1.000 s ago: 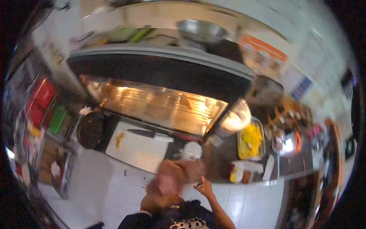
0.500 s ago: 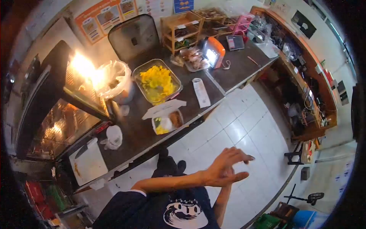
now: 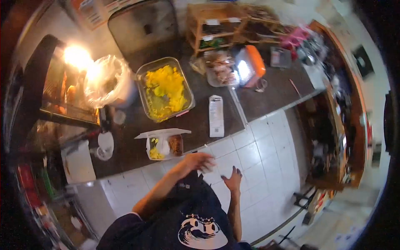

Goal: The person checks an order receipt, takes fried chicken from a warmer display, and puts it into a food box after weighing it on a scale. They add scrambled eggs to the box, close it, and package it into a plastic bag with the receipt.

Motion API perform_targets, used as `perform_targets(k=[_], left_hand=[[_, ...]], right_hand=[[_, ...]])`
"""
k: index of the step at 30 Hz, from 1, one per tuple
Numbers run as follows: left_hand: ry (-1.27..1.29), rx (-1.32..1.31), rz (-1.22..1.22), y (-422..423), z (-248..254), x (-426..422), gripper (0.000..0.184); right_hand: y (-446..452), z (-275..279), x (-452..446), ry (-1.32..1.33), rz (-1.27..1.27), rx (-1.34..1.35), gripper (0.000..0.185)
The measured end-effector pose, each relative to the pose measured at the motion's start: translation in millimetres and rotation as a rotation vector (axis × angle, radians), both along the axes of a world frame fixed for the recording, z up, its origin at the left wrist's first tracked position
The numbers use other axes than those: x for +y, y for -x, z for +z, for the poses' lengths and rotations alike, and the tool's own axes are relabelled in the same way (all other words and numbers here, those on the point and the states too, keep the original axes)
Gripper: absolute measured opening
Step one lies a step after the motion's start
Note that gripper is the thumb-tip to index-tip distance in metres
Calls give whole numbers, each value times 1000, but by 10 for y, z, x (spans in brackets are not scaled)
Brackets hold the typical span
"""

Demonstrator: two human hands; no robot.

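Observation:
My left hand (image 3: pixel 197 162) is in front of the dark counter's edge, just right of an open white food box (image 3: pixel 164 146) with yellow and brown food. Its fingers are apart and hold nothing visible. To its right, my right hand (image 3: pixel 233 179) is raised over the tiled floor, thumb and fingers spread, also without anything in it. Behind the box, a clear tray (image 3: pixel 189 100) holds yellow food. A printed white paper strip (image 3: pixel 216 116) lies to the right of the tray.
A bright lamp and a bag-lined container (image 3: pixel 108 83) stand at the left by the glass display. A white cutting board (image 3: pixel 79 162) lies at the counter's left end. An orange lamp (image 3: pixel 255 64), a tray of brown food (image 3: pixel 220 68) and wooden racks (image 3: pixel 212 27) are at the back.
The view has swung right from the cutting board to the food trays. My left hand has moved left towards the food box, and my right hand now shows apart from it.

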State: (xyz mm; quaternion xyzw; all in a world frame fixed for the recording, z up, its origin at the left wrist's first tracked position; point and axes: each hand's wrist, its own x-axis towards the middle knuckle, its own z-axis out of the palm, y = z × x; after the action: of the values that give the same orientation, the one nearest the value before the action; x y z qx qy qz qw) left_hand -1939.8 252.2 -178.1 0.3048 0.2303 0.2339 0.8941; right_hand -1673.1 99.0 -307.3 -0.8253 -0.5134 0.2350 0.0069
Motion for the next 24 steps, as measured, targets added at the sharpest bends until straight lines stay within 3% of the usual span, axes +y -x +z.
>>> perform_targets(k=[1,2,3,4,6,9,10,12,15,19,22,24], left_hand=[[100,137,87,306,-313,-3,52],[136,305,193,629,-295,8,39],[107,565,436,935,-617,-150,29],[135,849,680,1143,-706,-239,24],[-103,1279,1040,1652,-1435,-467,24],[-34,1254,1297,1943,-2097,-451,29],[-4,1264,1305,1924,-2103,-481,29],[195,941,1182,1733,-2042,-403,37],[298,1061,1138,1367,-1939,-340,44],[362,917,1281,632,-1786,-357,49],[400,879,1364,193,-1824,-558,53],[470,887,1631,-194,-1727,-601,53]], right_hand=[[-115,-16,217,22,67,12,80],[-163,-26,440,-67,16,287,75],[-127,-13,632,-147,-67,565,69],[-17,45,897,-192,81,565,58],[232,-49,1390,-18,204,741,54],[785,-261,1908,35,470,791,55],[949,-306,1990,58,519,793,56],[1164,-188,2184,57,600,827,63],[1126,-226,2399,132,675,879,70],[638,-439,2477,53,652,817,66],[-74,-167,2711,187,686,837,57],[-645,-312,2813,274,585,847,46]])
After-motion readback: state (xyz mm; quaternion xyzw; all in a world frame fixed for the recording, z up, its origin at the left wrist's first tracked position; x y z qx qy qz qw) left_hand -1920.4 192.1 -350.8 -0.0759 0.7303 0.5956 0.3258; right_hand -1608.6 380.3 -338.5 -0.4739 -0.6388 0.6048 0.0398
